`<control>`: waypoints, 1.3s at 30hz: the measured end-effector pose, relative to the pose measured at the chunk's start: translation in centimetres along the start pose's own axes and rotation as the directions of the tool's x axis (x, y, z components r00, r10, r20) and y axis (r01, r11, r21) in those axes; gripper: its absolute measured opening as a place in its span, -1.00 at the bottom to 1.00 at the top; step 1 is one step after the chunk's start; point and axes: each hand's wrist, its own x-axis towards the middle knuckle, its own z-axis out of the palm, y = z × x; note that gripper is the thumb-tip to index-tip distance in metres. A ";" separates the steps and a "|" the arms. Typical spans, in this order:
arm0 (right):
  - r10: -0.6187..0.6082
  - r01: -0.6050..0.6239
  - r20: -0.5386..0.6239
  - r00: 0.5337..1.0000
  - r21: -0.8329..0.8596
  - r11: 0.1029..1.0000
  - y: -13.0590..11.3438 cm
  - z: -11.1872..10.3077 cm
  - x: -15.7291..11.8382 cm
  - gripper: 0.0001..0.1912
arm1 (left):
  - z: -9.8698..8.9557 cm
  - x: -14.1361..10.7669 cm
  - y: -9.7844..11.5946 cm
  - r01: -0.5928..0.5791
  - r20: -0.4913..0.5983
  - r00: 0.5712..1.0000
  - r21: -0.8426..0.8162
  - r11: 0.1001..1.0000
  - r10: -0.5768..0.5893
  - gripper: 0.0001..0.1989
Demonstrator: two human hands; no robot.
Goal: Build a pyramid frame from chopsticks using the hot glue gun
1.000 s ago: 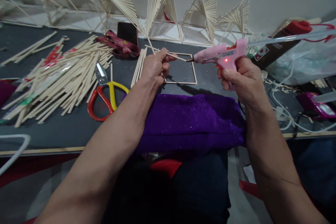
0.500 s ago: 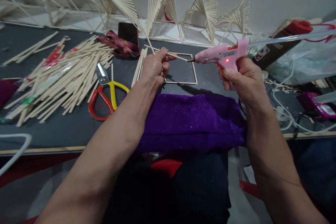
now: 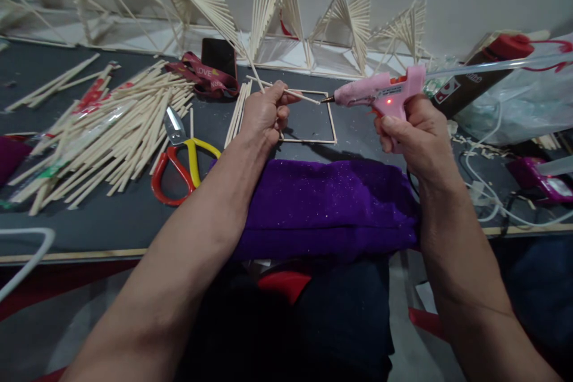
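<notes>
Between the fingers of my left hand (image 3: 267, 112) is a thin wooden stick (image 3: 305, 97), its free end pointing right. My right hand (image 3: 414, 128) is wrapped round a pink hot glue gun (image 3: 380, 89) with a lit red light and a clear glue stick in its back. The gun's nozzle is right by the stick's free end; whether they touch I cannot tell. Under the stick, a rectangular frame of wooden sticks (image 3: 332, 122) lies on the dark table, partly hidden by my left hand. Loose sticks (image 3: 237, 112) lie just left of it.
Red-and-yellow-handled cutters (image 3: 172, 173) and a large pile of sticks (image 3: 134, 125) lie at left. Twisted stick models (image 3: 271, 12) line the back, near a phone (image 3: 218, 57) and a lanyard (image 3: 201, 74). Purple cloth (image 3: 326, 209) covers the front edge; a brown bottle (image 3: 474, 80) and cables (image 3: 486, 182) are at right.
The glue gun has shifted very slightly to the right and up, its nozzle still by the stick's end. My left hand and the stick have hardly moved.
</notes>
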 end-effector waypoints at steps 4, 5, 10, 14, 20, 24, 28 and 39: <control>0.003 -0.003 -0.002 1.000 -0.006 1.000 0.1 0.0 0.0 -0.74 | -0.1 0.2 -0.2 -0.003 -0.005 1.000 0.023 1.000 0.003 -0.62; 0.000 0.000 -0.002 1.000 -0.006 1.000 0.1 0.0 0.0 -0.74 | -0.2 0.3 -0.2 -0.011 -0.001 1.000 0.031 0.999 0.011 -0.61; -0.034 0.034 0.010 0.999 0.020 0.999 0.3 -0.2 0.2 -0.67 | 0.0 0.0 0.0 -0.009 -0.029 1.000 -0.058 0.998 0.007 -0.65; -0.021 0.020 0.020 1.000 0.012 1.000 0.4 -0.2 0.2 -0.64 | 0.2 -0.5 0.2 0.034 -0.055 0.998 -0.143 0.989 -0.042 -0.64; -0.001 0.002 0.017 1.000 -0.005 1.000 -0.1 0.1 0.0 -0.74 | -0.1 -0.1 0.0 0.079 -0.040 0.996 -0.133 0.988 -0.085 -0.77; 0.019 -0.019 0.003 1.000 -0.003 1.000 -0.3 0.2 0.0 -0.74 | 0.0 -0.2 0.0 0.049 -0.047 0.997 -0.126 0.991 -0.055 -0.67; 0.032 -0.032 0.014 0.999 -0.015 0.999 -0.2 0.1 0.0 -0.71 | 0.3 -0.6 0.2 0.023 -0.034 0.999 -0.121 0.992 -0.028 -0.62; 0.041 -0.042 0.014 0.999 0.047 0.998 -0.7 0.6 -0.2 -0.78 | 0.2 -0.5 0.0 0.052 0.037 0.998 -0.064 0.997 -0.050 -0.63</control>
